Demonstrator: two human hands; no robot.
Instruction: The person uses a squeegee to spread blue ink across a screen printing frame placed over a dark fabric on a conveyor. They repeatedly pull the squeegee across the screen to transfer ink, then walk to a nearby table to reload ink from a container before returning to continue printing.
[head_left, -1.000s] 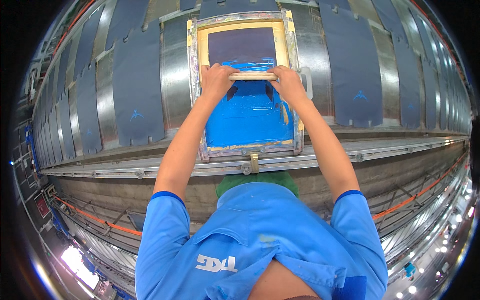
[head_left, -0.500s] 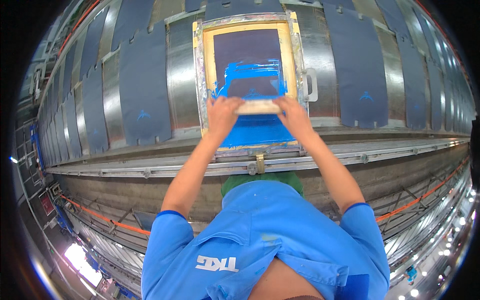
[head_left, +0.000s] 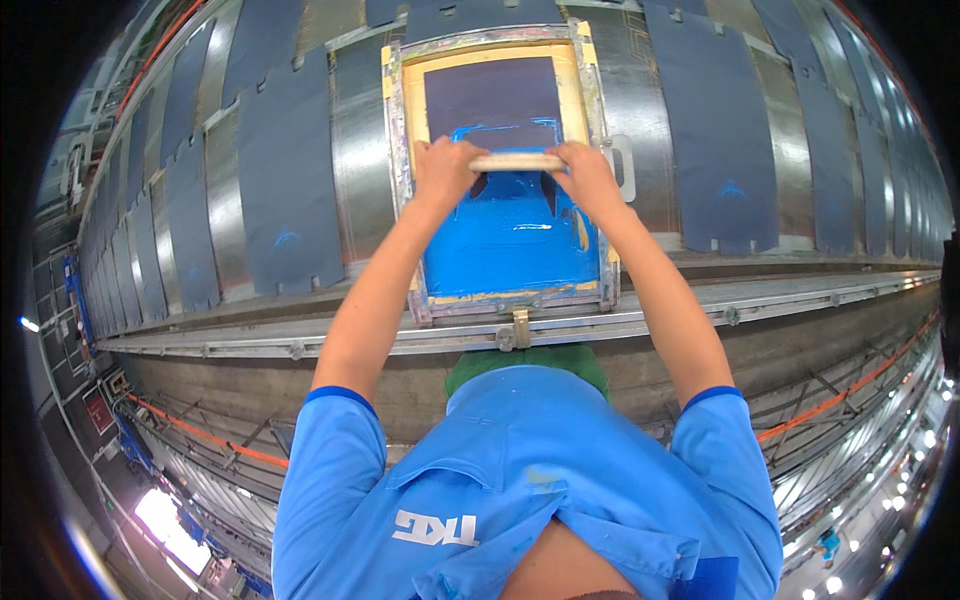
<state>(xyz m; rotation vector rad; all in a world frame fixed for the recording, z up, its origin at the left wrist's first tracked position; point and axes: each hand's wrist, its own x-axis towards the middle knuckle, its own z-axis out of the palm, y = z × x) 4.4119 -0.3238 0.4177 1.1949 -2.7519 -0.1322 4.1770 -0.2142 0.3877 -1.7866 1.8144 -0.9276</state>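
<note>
My left hand (head_left: 447, 172) and my right hand (head_left: 588, 178) grip the two ends of a squeegee (head_left: 515, 162) with a pale wooden handle. It lies crosswise inside a screen-printing frame (head_left: 393, 120) with a paint-stained metal border and yellow tape along its inner sides. Bright blue ink (head_left: 510, 250) spreads over the screen on the near side of the squeegee, with thin streaks just beyond it. Farther off, the mesh (head_left: 490, 90) looks dark. The squeegee's blade is hidden under its handle and my fingers.
Dark blue-grey fabric pieces (head_left: 285, 180) lie in rows on a long metal table on both sides; some carry a small blue print (head_left: 732, 189). A metal rail (head_left: 670, 318) runs along the near edge. A white handle (head_left: 627, 167) sticks out right of the frame.
Both hands have pushed the squeegee away from me, toward the far part of the screen. More blue ink now shows on its near side.
</note>
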